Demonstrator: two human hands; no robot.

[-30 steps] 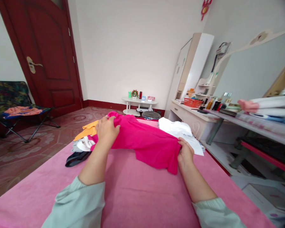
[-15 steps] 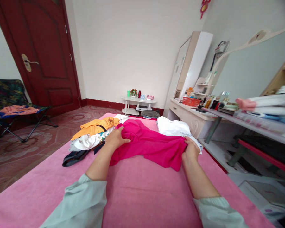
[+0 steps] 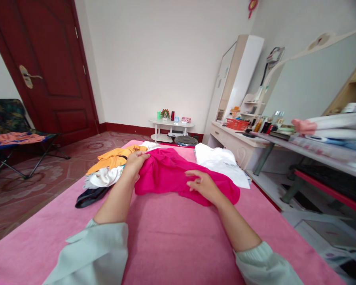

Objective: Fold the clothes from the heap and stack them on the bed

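A bright magenta garment (image 3: 166, 178) lies spread and wrinkled across the pink bed cover (image 3: 172, 241); its exact kind I cannot tell. My left hand (image 3: 135, 160) pinches its upper left edge. Over the garment's right half is my right hand (image 3: 203, 184), fingers apart and slightly curled, holding nothing. Beyond its right end rests a white folded shirt (image 3: 221, 162) with small print. To the left, partly behind my left forearm, is a loose heap with a yellow garment (image 3: 111, 159), a white garment (image 3: 105, 177) and a dark garment (image 3: 90, 196).
A dressing table (image 3: 225, 132) with a red basket (image 3: 237, 124) and bottles stands at the right, beside a grey shelf (image 3: 323, 152) stacked with folded cloth. A folding chair (image 3: 16, 138) is at the left. A small white table (image 3: 170, 124) stands past the bed's far end.
My right hand has let go of the magenta garment's right end and moved left over its middle. That end now lies flat on the bed. My left hand has shifted slightly left, still gripping.
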